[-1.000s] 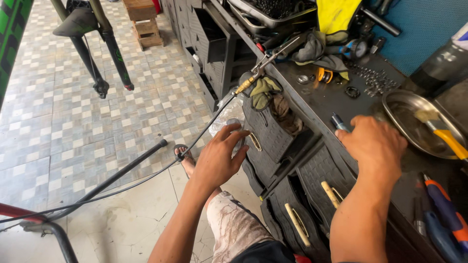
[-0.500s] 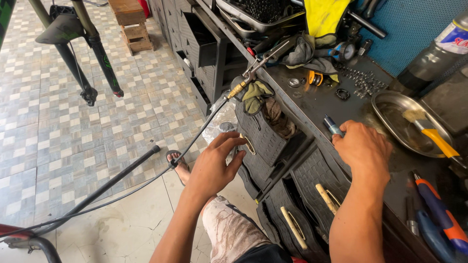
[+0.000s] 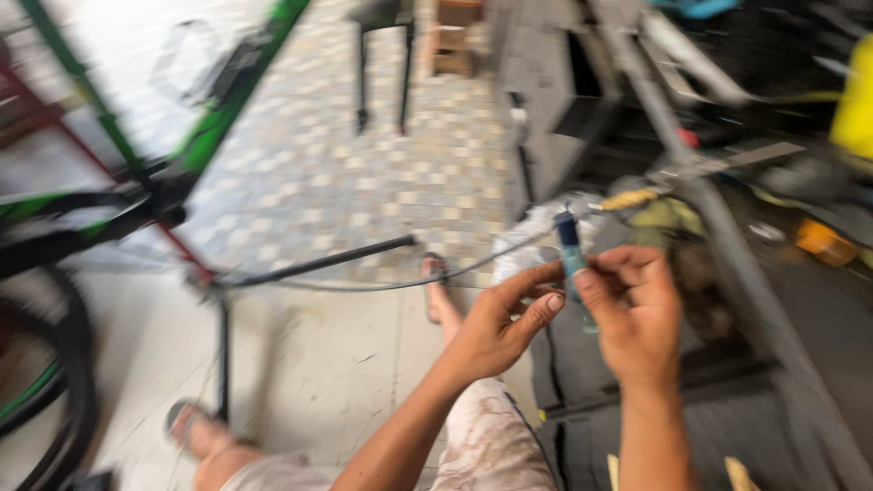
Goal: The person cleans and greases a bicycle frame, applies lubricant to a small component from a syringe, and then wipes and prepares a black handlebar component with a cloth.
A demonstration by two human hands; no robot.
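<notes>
I see both hands raised together above the floor, just off the tabletop's (image 3: 764,300) left edge. My right hand (image 3: 637,314) pinches a small blue cylindrical tool (image 3: 572,259) upright between thumb and fingers. My left hand (image 3: 500,318) touches the same tool from the left, fingertips closed on it. A green bicycle frame (image 3: 218,118) stands at far left, blurred.

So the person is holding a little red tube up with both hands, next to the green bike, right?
Not quite: the small tube is blue, not red. The head view shows the left hand and the right hand both pinching it in their fingers, with the green bike frame off to the left.
</notes>
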